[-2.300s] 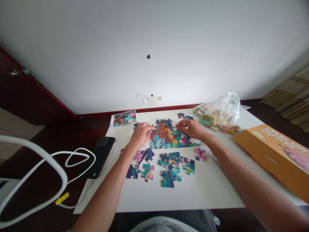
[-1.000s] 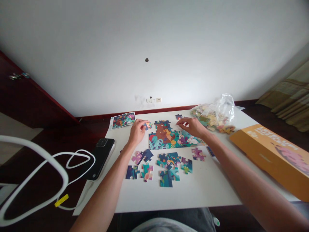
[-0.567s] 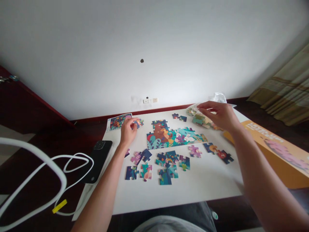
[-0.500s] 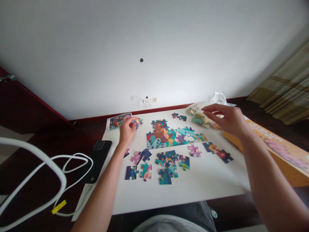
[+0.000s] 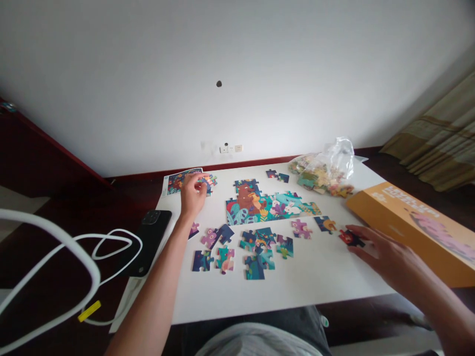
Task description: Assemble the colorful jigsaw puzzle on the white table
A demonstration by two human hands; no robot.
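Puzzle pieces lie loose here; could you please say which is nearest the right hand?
The dark piece with a red patch, between thumb and forefinger of the right hand; the blue piece with orange lies apart to its left.

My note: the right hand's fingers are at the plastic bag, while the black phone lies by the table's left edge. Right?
Not the plastic bag: the head view shows the right hand at a dark puzzle piece with red on it. The phone part stands.

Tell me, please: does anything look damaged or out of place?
The black smartphone seems to jut past the left edge of the table. On the wall, a dark round mark, perhaps a hole, sits above the power sockets.
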